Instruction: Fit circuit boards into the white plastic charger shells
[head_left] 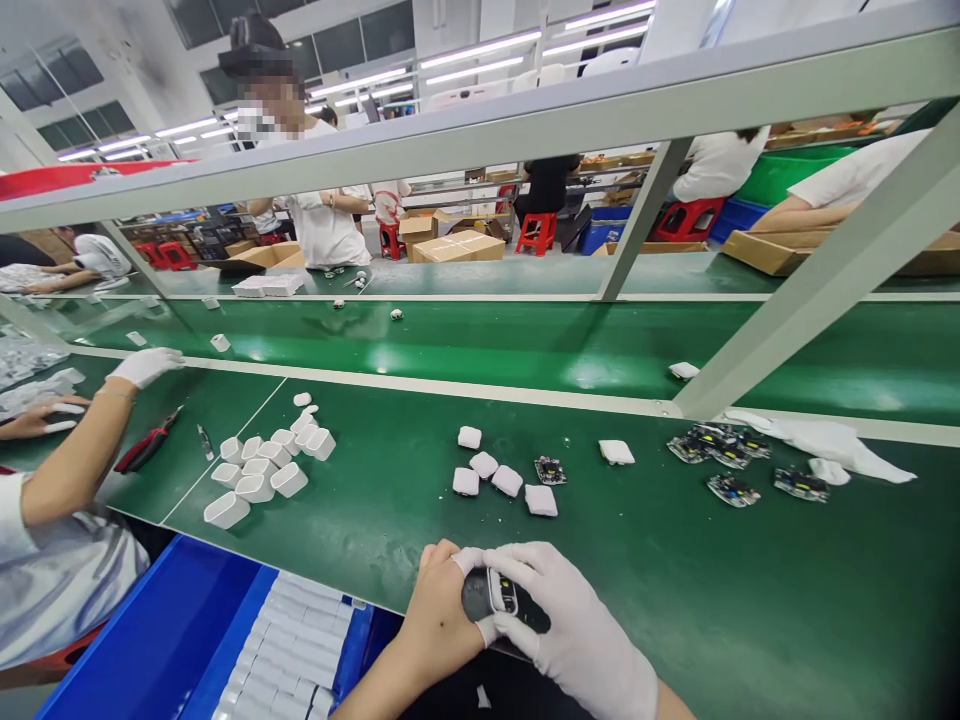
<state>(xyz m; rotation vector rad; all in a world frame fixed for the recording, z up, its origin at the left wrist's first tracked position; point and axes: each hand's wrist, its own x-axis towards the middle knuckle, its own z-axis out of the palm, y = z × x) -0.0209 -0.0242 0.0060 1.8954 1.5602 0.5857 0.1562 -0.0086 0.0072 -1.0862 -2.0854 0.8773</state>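
Housing (pixel 503 592), small and white-rimmed, sits between the person's two hands, its open face showing dark circuitry with yellow parts. Left hand (pixel 442 612), bare apart from white covers on the thumb and a finger, curls around the housing's left side; right hand (pixel 574 625), in a white glove, closes in from the right. The grip of each is pinched on the housing, though some fingertip contact is hidden. Green tabletop (pixel 637 570) spreads out beyond the housing. Just beyond the housing, several rounded white pieces (pixel 507 481) lie loosely grouped, with a single circuit board (pixel 550 470) among them. Farther beyond and to the right of the housing are a cluster of dark boards (pixel 720 445) and a crumpled white cloth (pixel 832 445). Left of the housing and somewhat beyond it, hollow white shells (pixel 255 487) stand close together. Farther left of the housing are a slim tube (pixel 205 442), red-and-black pliers (pixel 150 440) and a co-worker's gloved hand (pixel 146 367). Lower down and left of the housing, a blue bin (pixel 135 640) contains rows of white parts (pixel 285 650). Well beyond the housing, a green belt (pixel 480 350) carries a few small white items (pixel 396 314).
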